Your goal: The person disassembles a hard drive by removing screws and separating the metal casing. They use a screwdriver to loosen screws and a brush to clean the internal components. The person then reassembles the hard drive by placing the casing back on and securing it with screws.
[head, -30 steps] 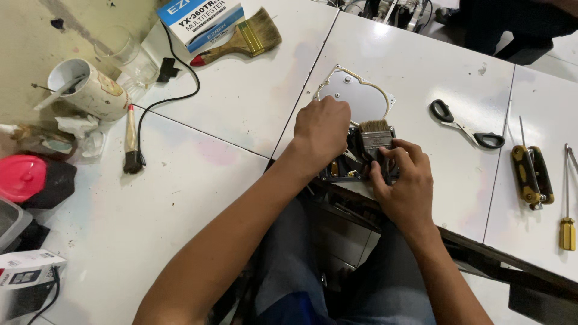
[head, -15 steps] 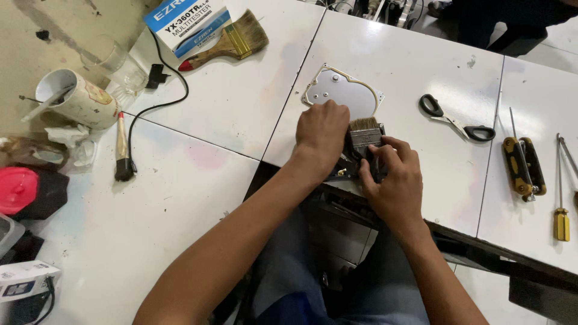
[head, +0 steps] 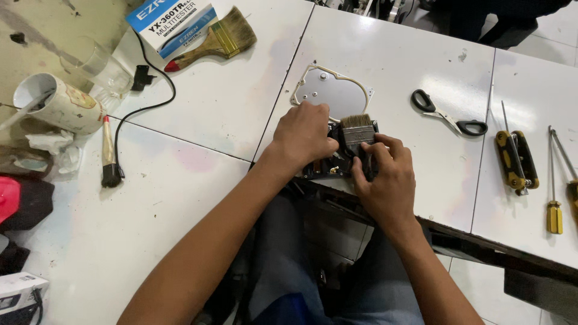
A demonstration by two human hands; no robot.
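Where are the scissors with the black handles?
In the head view the scissors lie on the white table, to the right of the silver cover plate and left of the yellow-handled screwdrivers, beyond the right hand.

arms: bare, no sleeves in view | left hand (head: 307,133), right hand (head: 388,177): ungloved | legs: grey trousers

The white worktop (head: 211,120) is built from several panels joined at visible seams. Lying directly on it: a wide paintbrush (head: 217,39) beside a blue-and-white box (head: 171,21) at the far edge, a flat metal cover plate (head: 331,93) near the centre, black-handled scissors (head: 448,114), yellow-handled screwdrivers (head: 554,198) at the right, and a mug (head: 60,105) lying on its side at the left.
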